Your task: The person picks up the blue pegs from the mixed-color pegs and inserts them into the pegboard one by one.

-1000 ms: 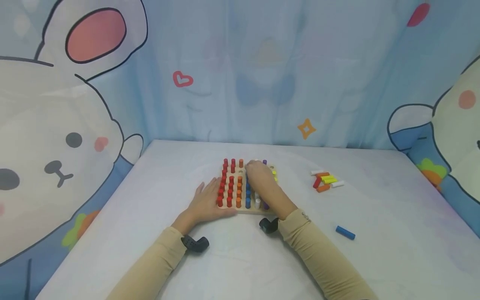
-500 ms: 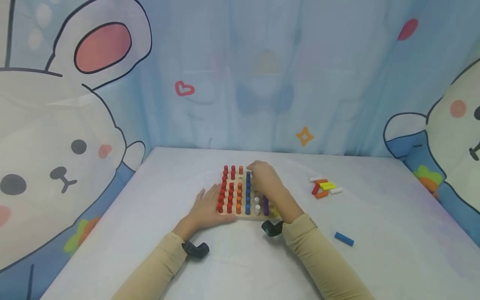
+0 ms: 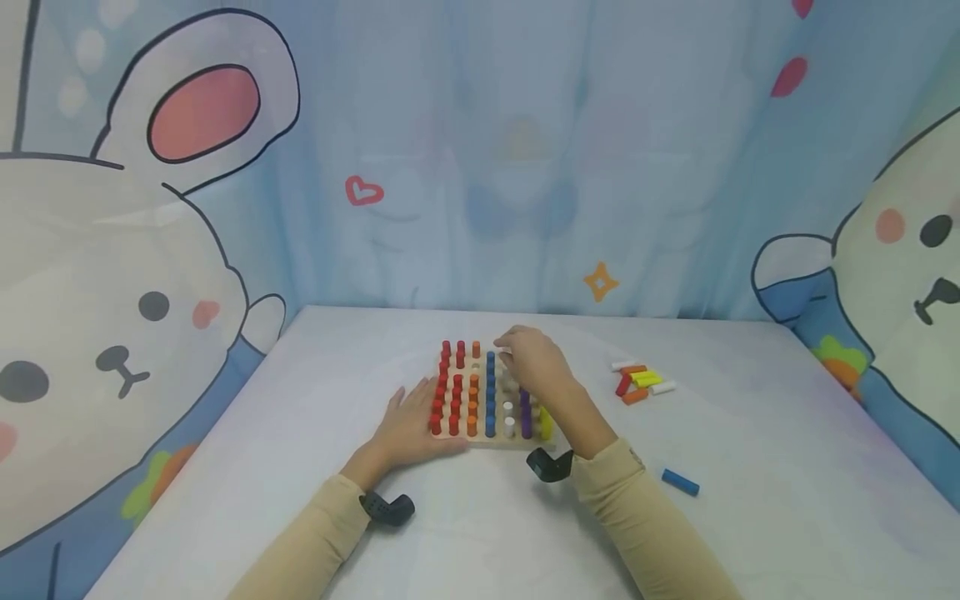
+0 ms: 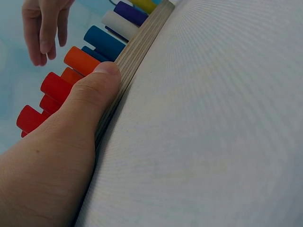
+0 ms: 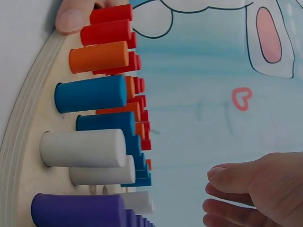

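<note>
A wooden pegboard stands on the table with upright pegs in rows of red, orange, blue, white, purple and yellow. My left hand rests against its left side, fingers extended; the thumb presses the front edge beside an orange peg. Above the back part of the board hovers my right hand. In the right wrist view, nothing shows between its thumb and loosely bent fingers, which are apart from the white pegs and purple pegs. That hand covers part of the back right rows in the head view.
Right of the board lies a small pile of loose pegs in white, orange, red and yellow. A single blue peg lies nearer on the white table. A printed curtain hangs behind.
My right hand has shifted right, away from the back of the blue row, uncovering blue pegs there. My left hand stays at the board. The head view has tilted slightly.
</note>
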### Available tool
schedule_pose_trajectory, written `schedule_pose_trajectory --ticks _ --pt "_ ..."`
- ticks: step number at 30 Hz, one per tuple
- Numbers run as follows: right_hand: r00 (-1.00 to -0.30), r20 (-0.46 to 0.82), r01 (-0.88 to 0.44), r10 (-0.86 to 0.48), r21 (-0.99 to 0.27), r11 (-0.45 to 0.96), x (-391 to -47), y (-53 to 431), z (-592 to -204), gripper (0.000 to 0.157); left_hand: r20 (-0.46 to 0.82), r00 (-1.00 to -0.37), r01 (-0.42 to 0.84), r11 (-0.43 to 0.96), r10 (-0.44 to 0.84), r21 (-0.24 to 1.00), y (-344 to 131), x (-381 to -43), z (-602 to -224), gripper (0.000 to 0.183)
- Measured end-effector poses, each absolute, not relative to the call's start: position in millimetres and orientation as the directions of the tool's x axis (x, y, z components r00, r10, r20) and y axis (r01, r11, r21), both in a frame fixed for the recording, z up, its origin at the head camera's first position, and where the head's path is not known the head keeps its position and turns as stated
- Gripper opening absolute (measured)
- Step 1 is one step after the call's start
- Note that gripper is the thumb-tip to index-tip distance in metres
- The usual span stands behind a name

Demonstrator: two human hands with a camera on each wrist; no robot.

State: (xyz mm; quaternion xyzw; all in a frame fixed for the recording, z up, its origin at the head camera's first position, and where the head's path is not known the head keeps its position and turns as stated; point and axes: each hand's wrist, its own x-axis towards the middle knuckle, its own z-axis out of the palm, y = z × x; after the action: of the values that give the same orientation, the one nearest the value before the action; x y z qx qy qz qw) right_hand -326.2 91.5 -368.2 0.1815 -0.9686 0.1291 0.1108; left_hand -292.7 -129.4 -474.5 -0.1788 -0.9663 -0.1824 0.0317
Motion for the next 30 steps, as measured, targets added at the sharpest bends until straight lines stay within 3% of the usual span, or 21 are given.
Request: schedule_pose_trajectory --ticks 14,30 --pt "-0.944 0.205 -0.309 -0.260 -0.268 0.912 -301.9 95.2 -346.3 0.031 0.121 -0.935 0.354 0.869 0.333 0.345 -128.0 -291.8 -472.8 0.115" --pt "-0.930 0.232 -0.344 -0.285 -0.273 0.899 -273.9 96.5 -327.0 0.035 0.134 -0.933 0.360 0.858 0.334 0.367 -126.8 -290.8 -472.5 0.114"
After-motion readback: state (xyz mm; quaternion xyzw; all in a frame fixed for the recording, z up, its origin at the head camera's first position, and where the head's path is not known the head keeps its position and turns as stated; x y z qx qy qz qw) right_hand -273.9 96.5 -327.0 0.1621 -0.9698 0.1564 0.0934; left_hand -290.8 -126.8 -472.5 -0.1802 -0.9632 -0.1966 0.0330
